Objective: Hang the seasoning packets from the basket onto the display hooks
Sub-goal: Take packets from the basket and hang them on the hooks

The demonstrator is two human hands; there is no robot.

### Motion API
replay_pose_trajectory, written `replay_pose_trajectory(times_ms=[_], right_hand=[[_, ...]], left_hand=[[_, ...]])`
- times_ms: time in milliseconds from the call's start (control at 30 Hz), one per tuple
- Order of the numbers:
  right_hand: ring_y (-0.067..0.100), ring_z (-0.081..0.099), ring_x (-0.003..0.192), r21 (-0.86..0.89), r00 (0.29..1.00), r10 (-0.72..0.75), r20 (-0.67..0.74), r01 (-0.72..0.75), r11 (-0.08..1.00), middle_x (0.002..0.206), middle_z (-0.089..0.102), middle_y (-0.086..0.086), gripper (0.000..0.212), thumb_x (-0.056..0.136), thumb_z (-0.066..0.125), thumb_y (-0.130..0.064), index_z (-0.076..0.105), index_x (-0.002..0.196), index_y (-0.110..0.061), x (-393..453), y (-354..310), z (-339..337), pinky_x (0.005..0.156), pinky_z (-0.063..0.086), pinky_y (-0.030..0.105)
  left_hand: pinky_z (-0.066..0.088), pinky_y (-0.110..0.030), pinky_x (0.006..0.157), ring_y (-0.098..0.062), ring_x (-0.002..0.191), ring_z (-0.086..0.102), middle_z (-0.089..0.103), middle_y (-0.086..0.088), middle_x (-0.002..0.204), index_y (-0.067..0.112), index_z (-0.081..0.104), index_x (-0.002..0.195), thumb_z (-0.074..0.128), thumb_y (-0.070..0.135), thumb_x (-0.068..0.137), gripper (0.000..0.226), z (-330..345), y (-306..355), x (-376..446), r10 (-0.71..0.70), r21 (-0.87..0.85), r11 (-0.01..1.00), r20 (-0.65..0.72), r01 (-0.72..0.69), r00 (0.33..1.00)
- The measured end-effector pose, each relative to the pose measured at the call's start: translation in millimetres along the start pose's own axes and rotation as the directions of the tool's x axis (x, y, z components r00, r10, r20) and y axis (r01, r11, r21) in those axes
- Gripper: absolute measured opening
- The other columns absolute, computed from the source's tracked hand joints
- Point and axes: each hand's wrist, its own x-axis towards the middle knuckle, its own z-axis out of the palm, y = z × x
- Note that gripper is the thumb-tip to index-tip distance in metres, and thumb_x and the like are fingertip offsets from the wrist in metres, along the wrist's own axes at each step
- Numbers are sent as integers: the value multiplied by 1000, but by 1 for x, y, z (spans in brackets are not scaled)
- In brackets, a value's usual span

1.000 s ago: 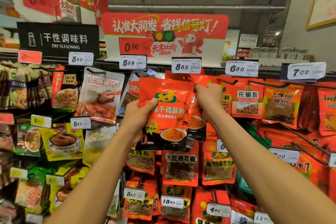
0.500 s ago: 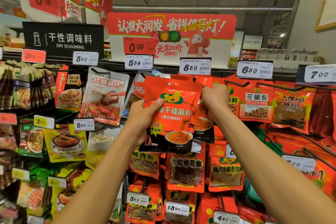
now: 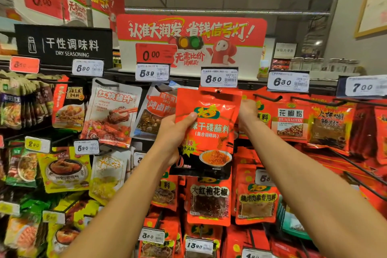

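your left hand is gripping a red seasoning packet by its left edge, thumb lying across the front near the green logo, the other fingers hidden behind it. you are holding the packet upright at the centre of the view, its top edge sitting just under the 8.50 price tag, which is at 12 o'clock from the packet. a small hang hole is showing near the packet's top edge; whether a display hook is passing through it cannot be told.

your right hand is reaching in at 3 o'clock of the packet, at its right edge, partly hidden behind it; its fingers are out of sight, so you cannot tell whether it is pinching the packet or resting against it.

at 9 o'clock from the packet a white braising-sauce pouch is hanging tilted, and at 3 o'clock, past your right hand, a red pepper-powder packet is hanging under the 6.30 price tag. at 6 o'clock a red peppercorn packet is hanging just below the one you are holding. at 10 o'clock, well apart, a black dry seasoning sign is standing above the rail.
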Motion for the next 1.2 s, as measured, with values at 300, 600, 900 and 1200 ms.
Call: replay_pose_trajectory(times_ms=[300,600,900,1200], right_hand=[[5,59,58,193,912,-375,168,342,919,61,63,-12,34,93,61,-48,70,67,-29,-82,-7,-50,51,46,19],[-2,42,40,-104,878,-476,47,478,872,42,49,-17,54,92,68,-43,48,46,-25,-75,-16,-29,44,34,21],[19,55,60,-270,970,-243,12,237,933,59,56,-6,49,88,64,-60,51,62,-21,-58,-11,-19,57,36,33],[12,76,78,-144,905,-197,376,268,953,88,79,-4,19,85,79,-26,74,100,-15,-86,30,-54,62,55,24]], left_hand=[[60,-34,55,-21,66,75,78,-8,79,12,72,96,72,28,93,16,45,-2,22,-75,-74,995,-88,68,993],[60,-36,58,-26,70,77,79,-10,85,12,73,101,75,33,87,26,39,6,22,-147,-48,989,-104,142,984],[61,-36,63,-24,73,77,79,-9,87,13,72,100,72,36,89,26,30,-3,31,-201,69,976,-75,206,977],[57,-39,72,-24,76,70,76,-13,90,6,75,98,73,3,82,17,-8,-14,36,-193,284,946,104,157,976]])
